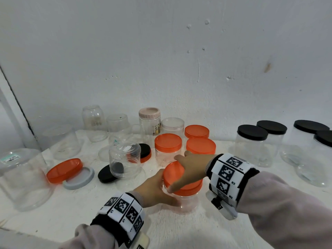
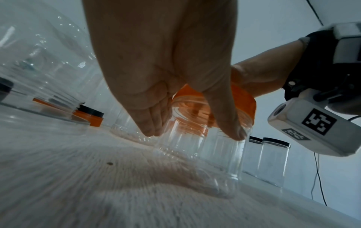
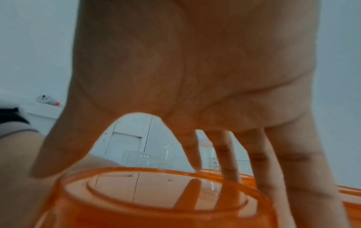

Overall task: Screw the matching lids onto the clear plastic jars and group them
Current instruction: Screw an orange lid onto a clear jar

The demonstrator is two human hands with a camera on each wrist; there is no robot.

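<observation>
Near the front edge of the white tabletop [image 1: 179, 229], about midway along it, the small clear plastic jar [image 1: 186, 202] stands under both hands. The left hand [image 1: 154, 191] wraps its fingers and thumb round the jar's wall, while the right hand [image 1: 190, 169] reaches over the translucent orange screw lid [image 1: 179, 178], thumb on the near rim and fingers draped over the far side. That lid sits tilted, higher at the back, so it looks not yet seated on the thread.

To do this step well, I would level the lid first, press it down lightly, back it off a touch until the threads drop in, and only then turn it tight. The left hand should brace the jar low and firmly, since thin clear plastic like this probably flexes and slides easily.

Just behind stand three orange-lidded clear jars [image 1: 168, 148], close enough that the right hand's knuckles could knock them during the twist. Toward the left edge lie a loose orange lid [image 1: 64, 169], a grey lid [image 1: 79, 178], a black lid [image 1: 106, 174] and several open clear jars [image 1: 124, 159]. Toward the right edge, well apart, is a group of black-lidded clear jars [image 1: 253, 144].
</observation>
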